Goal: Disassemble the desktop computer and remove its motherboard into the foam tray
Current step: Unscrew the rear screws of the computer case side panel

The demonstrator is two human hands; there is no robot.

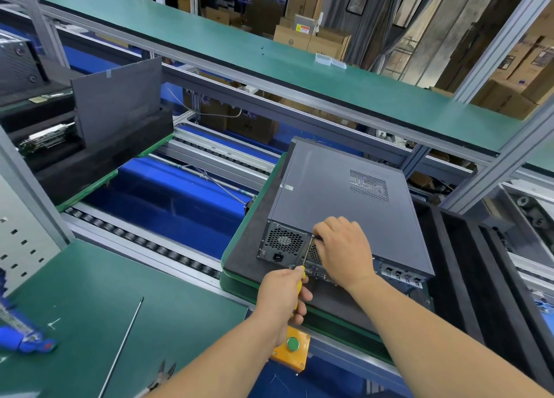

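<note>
A grey desktop computer point(338, 193) lies on its side on a black mat, its rear panel with the power-supply fan grille facing me. My left hand point(283, 292) grips the yellow handle of a screwdriver point(307, 255) whose thin shaft runs up to the top edge of the rear panel. My right hand point(344, 247) rests on the rear edge of the case, fingers curled near the screwdriver tip. A black foam tray point(479, 277) with long slots stands to the right of the computer.
A roller conveyor point(144, 241) runs between the green bench point(90, 307) and the computer's pallet. A detached grey side panel point(120, 103) leans in a foam block at left. A thin rod point(123, 346), pliers point(162, 376) and an orange box with a green button point(292, 345) lie near me.
</note>
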